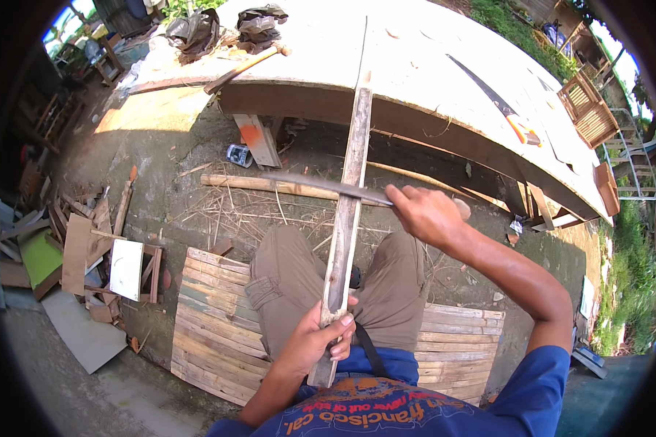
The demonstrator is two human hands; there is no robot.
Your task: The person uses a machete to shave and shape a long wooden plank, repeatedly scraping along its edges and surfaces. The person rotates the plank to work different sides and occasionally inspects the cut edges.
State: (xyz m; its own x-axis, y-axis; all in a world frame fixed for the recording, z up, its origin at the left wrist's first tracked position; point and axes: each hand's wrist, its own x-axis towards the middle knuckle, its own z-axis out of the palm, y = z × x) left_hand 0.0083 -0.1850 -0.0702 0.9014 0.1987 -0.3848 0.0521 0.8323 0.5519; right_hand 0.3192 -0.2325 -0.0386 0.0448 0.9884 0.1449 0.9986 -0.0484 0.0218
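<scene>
The left hand [315, 341] is clamped around the near end of a long split bamboo slat [346, 226], which runs from the lap toward 12 o'clock until its far end rests on the edge of the pale plank table [415, 65]. The right hand [424, 213], at 2 o'clock of the left, is closed on the handle of a long dark blade [321, 186] laid crosswise over the slat, its tip pointing to 9 o'clock. The main risk, as I judge it, is the blade skidding down the slat toward the gripping fingers and the thighs just beneath, since the slat is held by one hand only and merely leans on the table. It could also roll or slip off that edge. A hammer [244, 65] and a saw [492, 98] lie on the table, well apart; a slatted bamboo panel [211, 328] lies under the legs.
</scene>
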